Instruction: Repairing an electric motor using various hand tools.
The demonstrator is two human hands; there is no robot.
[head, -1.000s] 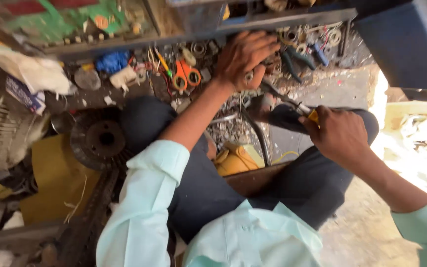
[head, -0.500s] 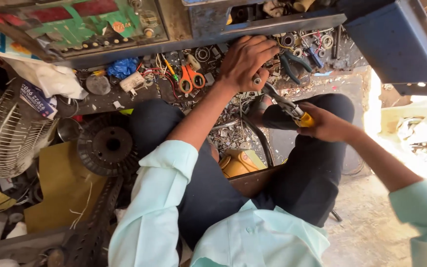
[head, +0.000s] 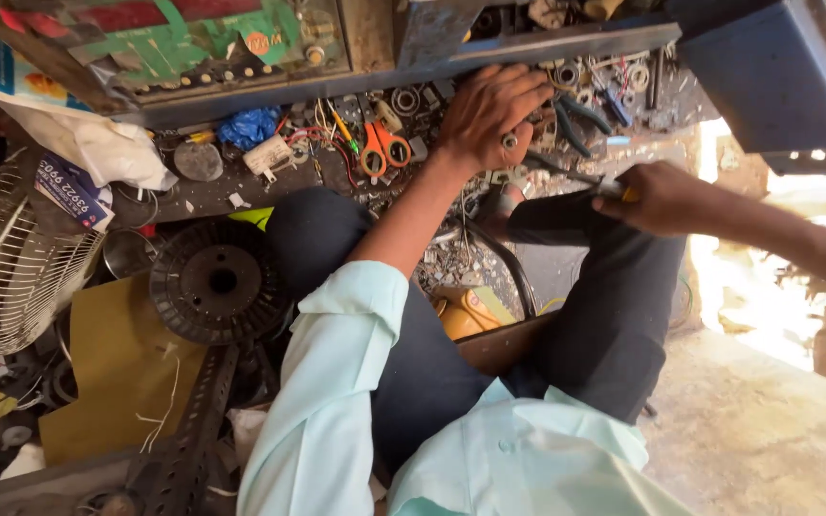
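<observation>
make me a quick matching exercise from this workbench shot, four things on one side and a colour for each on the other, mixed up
Things:
1. scissors handles
2. crumpled bag
3. fan grille
4. round ribbed disc

Colours:
A. black
B. orange
C. white
D. blue

Pairs: 1-B, 2-D, 3-C, 4-A

We wear a pale mint-green shirt with buttons down the front, its left sleeve rolled short above the elbow at the lower middle of the frame, and dark navy trousers covering both legs, right of centre
</observation>
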